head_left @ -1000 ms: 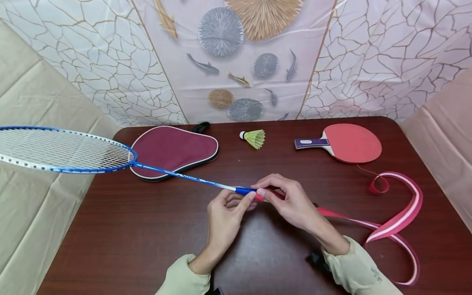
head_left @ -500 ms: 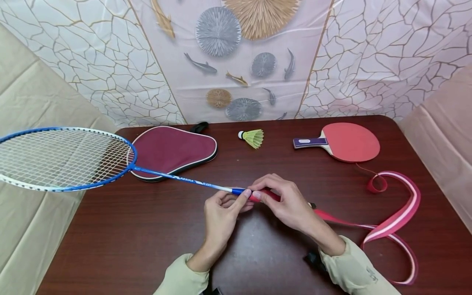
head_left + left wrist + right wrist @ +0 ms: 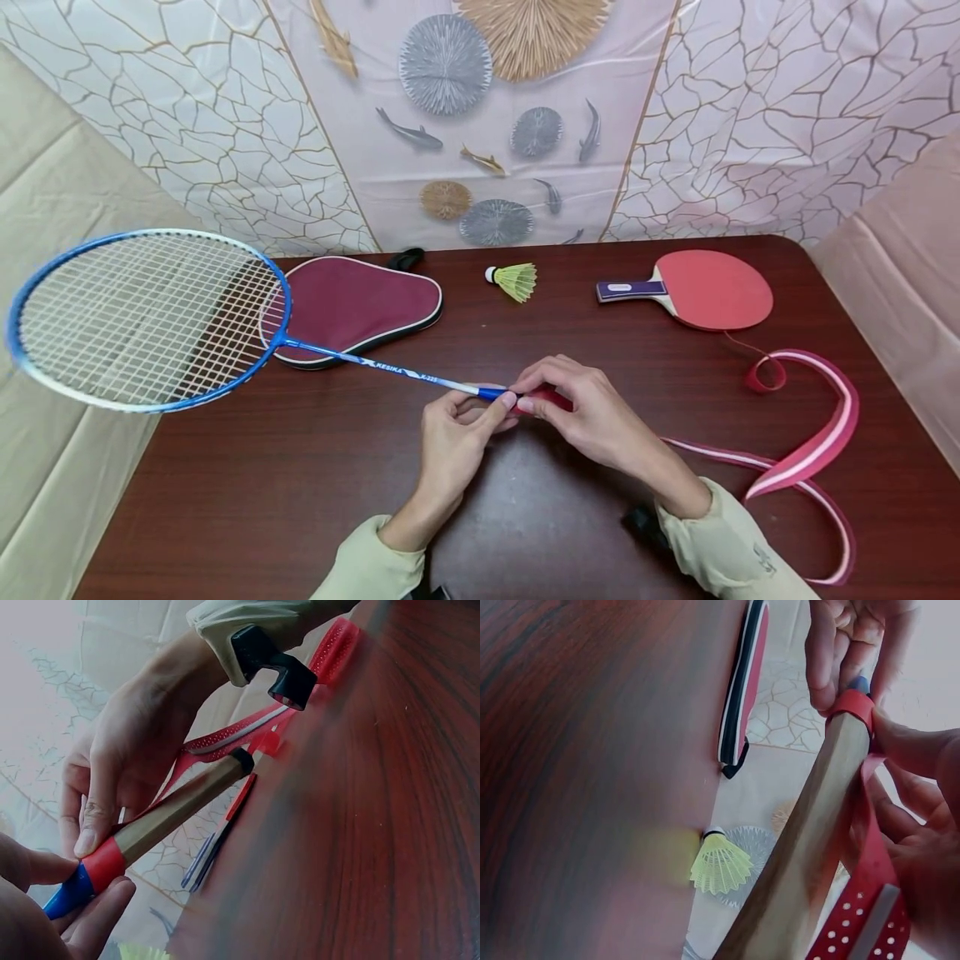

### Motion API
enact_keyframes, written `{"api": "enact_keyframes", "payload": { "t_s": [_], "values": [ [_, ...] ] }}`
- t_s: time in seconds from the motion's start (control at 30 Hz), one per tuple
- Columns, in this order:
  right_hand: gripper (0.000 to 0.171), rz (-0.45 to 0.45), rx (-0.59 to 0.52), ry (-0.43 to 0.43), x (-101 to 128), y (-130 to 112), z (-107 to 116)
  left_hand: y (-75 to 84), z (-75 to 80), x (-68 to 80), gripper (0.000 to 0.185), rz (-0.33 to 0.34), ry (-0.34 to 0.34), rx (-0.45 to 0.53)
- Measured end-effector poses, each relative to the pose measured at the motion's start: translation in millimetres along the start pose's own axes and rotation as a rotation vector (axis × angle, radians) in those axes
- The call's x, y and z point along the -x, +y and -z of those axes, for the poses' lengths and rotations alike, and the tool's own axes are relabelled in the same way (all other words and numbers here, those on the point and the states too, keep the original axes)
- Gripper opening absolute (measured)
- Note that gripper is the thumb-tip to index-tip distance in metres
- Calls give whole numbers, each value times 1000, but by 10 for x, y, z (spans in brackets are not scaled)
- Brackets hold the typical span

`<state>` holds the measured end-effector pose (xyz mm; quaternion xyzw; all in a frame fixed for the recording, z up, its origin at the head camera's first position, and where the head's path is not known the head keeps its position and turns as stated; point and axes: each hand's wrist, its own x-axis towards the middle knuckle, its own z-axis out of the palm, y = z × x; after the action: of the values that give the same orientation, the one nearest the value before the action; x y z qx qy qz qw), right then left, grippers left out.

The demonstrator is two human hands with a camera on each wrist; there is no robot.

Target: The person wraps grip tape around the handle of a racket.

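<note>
**Hidden / cut off / unclear**

Head view: right hand (image 3: pixel 592 412) covers the racket handle (image 3: pixel 180 806), so wrap coverage is unreadable there. Grip tape (image 3: pixel 810 450) has its near loop clipped by the lower frame edge. Dark object (image 3: pixel 406 257) behind the maroon case (image 3: pixel 352 307) is mostly hidden, can't identify. Left wrist view: left hand (image 3: pixel 45 915) cropped at the corner; tabletop (image 3: pixel 360 825) blurred. Right wrist view: shuttlecock (image 3: pixel 720 864) soft.

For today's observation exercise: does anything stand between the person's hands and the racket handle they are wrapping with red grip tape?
Nothing visible does. The left hand and right hand both pinch the badminton racket handle directly, where the red grip tape starts. The rest of the wooden handle is bare, with loose tape trailing beside it.
</note>
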<state>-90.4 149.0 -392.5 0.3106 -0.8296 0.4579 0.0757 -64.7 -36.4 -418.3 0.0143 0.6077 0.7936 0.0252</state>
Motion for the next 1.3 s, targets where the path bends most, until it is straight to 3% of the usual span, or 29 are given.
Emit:
{"api": "enact_keyframes", "payload": {
  "t_s": [0.4,0.67,0.9,1.13,1.3],
  "values": [
    [17,-75,-2,-46,6,-46,126,-15,-24,6,32,3,-69,2],
    [18,-97,114,-73,18,-105,242,-10,-15,0,27,-35,-40,-29],
    [17,-98,132,-49,8,-126,296,18,-3,-2,23,-64,-28,9],
    [17,-102,132,11,4,-167,269,11,4,-5,21,-108,-37,-66],
    [11,-124,163,58,-10,-165,206,9,-2,3,21,-131,-50,-69]
  ]
}}
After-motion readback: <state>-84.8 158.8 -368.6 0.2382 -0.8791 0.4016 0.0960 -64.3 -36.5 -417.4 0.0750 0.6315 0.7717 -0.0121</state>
